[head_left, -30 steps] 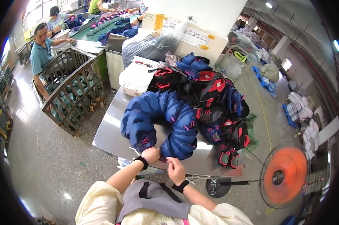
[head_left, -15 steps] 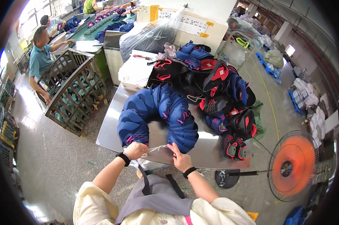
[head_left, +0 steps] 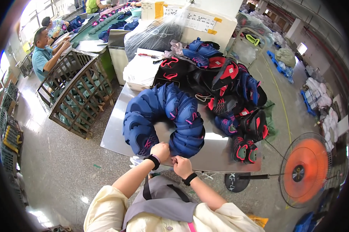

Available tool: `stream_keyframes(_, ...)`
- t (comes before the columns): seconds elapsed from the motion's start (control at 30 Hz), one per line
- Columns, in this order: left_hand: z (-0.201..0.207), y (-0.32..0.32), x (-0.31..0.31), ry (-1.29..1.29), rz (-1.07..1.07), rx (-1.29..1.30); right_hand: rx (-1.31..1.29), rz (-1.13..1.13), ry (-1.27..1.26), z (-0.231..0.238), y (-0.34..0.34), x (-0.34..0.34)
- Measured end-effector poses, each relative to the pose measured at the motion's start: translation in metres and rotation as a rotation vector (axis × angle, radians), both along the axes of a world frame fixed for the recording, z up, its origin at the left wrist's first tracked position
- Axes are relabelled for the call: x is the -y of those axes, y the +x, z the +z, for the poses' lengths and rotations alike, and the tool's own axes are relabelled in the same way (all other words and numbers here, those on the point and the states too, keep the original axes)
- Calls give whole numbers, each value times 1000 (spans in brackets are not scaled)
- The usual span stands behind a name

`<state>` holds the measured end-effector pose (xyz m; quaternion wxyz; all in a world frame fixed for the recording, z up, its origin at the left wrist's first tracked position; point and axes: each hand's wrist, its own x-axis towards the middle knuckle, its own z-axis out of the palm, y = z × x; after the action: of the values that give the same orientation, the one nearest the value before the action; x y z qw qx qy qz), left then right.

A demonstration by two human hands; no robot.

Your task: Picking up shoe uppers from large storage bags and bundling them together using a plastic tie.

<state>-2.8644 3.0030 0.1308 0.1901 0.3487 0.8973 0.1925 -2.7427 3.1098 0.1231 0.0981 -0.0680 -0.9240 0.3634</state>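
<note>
Blue shoe uppers (head_left: pixel 161 101) with pink lacing are nested into one another, forming a ring with its gap toward me on the metal table (head_left: pixel 116 133). At that gap my two hands are close together. My left hand (head_left: pixel 161 151) is closed beside the ring's left end, its fingers curled in. My right hand (head_left: pixel 182 166) is closed in a pinch at the right end, over the table's front edge. Both were pulling a white cord half a second ago; the fingers now mostly hide it.
Black-and-red and blue shoe uppers (head_left: pixel 224 102) are heaped at the table's right. White papers (head_left: pixel 139 69) and a plastic-wrapped bundle (head_left: pixel 159 40) sit behind. An orange floor fan (head_left: pixel 306 170) stands right. A co-worker (head_left: pixel 45 58) is beside a slatted crate (head_left: pixel 80 96) at left.
My hands have come together; the left moved right and the cord stretched between them no longer shows. The co-worker at left has raised both hands.
</note>
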Motion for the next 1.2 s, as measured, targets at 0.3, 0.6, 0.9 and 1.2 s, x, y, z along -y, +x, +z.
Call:
stream_keyframes(0.3,-3,-5,-6,57,-62,51,257,-23,-285,-4,17,20)
stream_keyframes(0.6,30,-11,13,544,-308,192,-72,-395,-267,13,-17,-28)
stream_keyframes(0.9,33,-16,26,604,-334,470,84,-362,98,40,-22,-28)
stream_keyframes(1.2,29,-11,34,502,-15,755,14,-317,-174,28,-23,-31)
